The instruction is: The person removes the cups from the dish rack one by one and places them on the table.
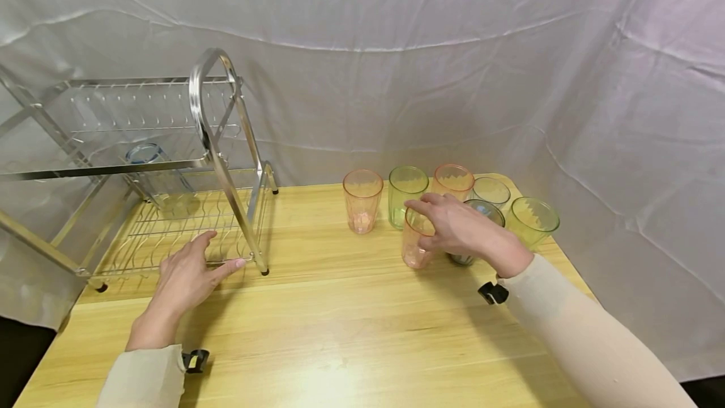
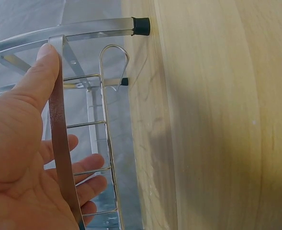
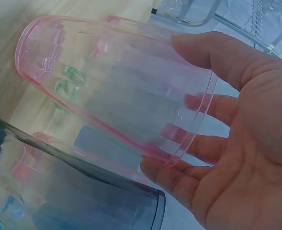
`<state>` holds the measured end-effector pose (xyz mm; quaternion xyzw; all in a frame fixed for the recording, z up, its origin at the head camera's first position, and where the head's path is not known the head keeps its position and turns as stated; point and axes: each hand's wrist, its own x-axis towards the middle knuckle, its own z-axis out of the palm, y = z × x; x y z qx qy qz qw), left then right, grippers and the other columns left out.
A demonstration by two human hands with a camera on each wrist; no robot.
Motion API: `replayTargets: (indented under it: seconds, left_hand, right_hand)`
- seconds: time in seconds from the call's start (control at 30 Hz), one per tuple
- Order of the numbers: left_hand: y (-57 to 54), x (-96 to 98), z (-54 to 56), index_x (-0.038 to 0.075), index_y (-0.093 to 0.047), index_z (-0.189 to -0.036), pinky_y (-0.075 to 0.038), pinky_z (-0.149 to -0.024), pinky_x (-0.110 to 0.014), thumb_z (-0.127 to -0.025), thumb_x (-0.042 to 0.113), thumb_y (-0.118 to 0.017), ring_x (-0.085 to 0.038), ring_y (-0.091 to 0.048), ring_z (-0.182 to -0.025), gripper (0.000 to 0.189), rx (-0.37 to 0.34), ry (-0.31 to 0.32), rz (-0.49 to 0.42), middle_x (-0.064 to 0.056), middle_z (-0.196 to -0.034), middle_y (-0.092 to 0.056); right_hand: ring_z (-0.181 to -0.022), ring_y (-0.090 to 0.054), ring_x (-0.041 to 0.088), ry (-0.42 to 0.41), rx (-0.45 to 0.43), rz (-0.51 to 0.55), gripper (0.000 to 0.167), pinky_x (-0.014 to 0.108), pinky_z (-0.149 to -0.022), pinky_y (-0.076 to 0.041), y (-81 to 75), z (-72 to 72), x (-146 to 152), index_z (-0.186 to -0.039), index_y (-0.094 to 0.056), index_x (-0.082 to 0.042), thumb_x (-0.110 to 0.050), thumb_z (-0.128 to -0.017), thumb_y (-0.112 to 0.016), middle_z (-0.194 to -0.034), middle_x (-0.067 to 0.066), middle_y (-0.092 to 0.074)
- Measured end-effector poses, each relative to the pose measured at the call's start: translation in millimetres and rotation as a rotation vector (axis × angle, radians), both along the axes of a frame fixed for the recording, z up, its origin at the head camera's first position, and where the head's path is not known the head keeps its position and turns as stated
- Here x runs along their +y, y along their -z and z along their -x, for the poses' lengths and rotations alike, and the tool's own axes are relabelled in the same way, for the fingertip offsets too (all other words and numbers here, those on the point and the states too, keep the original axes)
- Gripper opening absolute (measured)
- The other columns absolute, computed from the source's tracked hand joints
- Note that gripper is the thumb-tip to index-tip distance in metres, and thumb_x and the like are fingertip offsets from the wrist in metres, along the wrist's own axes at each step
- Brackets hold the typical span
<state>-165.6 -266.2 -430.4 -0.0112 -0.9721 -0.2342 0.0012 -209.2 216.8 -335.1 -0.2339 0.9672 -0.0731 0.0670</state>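
My right hand [image 1: 461, 225] holds a clear pink tumbler [image 1: 415, 252] near its rim. In the right wrist view, thumb and fingers lie around opposite sides of the tumbler [image 3: 121, 91]. The tumbler stands upright at the front of a group of tinted glasses. On the left, my left hand [image 1: 185, 274] is at the front lower edge of a metal dish rack [image 1: 229, 191]. Its thumb touches a flat metal bar [image 2: 61, 129] of the rack, while the other fingers extend loosely behind that bar. One clear glass with a blue rim [image 1: 170, 181] stands inside the rack.
Near the held tumbler stand another pink tumbler [image 1: 362, 206], a green one [image 1: 403, 197], an orange-pink one [image 1: 453, 178], a pale clear one [image 1: 491, 191], a dark grey one [image 1: 461, 259] and a yellow-green one [image 1: 532, 219]. Grey cloth [image 1: 362, 80] hangs behind the wooden table [image 1: 317, 332].
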Motion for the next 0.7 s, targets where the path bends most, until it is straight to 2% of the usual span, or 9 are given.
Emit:
replayTargets:
  seconds: [0.27, 0.43, 0.7]
  left_hand:
    - [-0.1, -0.5, -0.9, -0.006, -0.031, -0.160, -0.020, -0.109, -0.082, -0.095, 0.070, -0.065, -0.065, -0.038, -0.139, 0.105, -0.004, 0.003, -0.002, -0.044, -0.154, -0.039]
    - [-0.1, 0.5, -0.6, -0.006, -0.031, -0.160, -0.019, -0.110, -0.082, -0.095, 0.070, -0.065, -0.065, -0.037, -0.140, 0.105, -0.008, 0.004, 0.001, -0.043, -0.155, -0.039]
    - [-4.9, -0.1, -0.6, -0.005, -0.028, -0.161, -0.017, -0.110, -0.083, -0.094, 0.068, -0.067, -0.065, -0.037, -0.140, 0.106, -0.019, 0.002, -0.023, -0.043, -0.154, -0.039]
  right_hand:
    - [-0.145, -0.045, 0.051, -0.011, 0.004, 0.013, 0.082, 0.066, -0.106, -0.049, 0.7, -0.1, 2.7, -0.161, -0.044, -0.020, -0.025, -0.087, -0.079, -0.162, 0.022, -0.043]
    - [-0.146, -0.043, 0.052, -0.006, -0.001, 0.007, 0.084, 0.067, -0.105, -0.049, 1.9, -1.2, 3.5, -0.162, -0.042, -0.022, -0.027, -0.088, -0.080, -0.163, 0.023, -0.041]
    - [-0.140, -0.050, 0.049, -0.006, 0.028, -0.005, 0.082, 0.066, -0.102, -0.052, 3.0, -0.8, 1.9, -0.161, -0.045, -0.023, -0.030, -0.088, -0.082, -0.158, 0.022, -0.048]
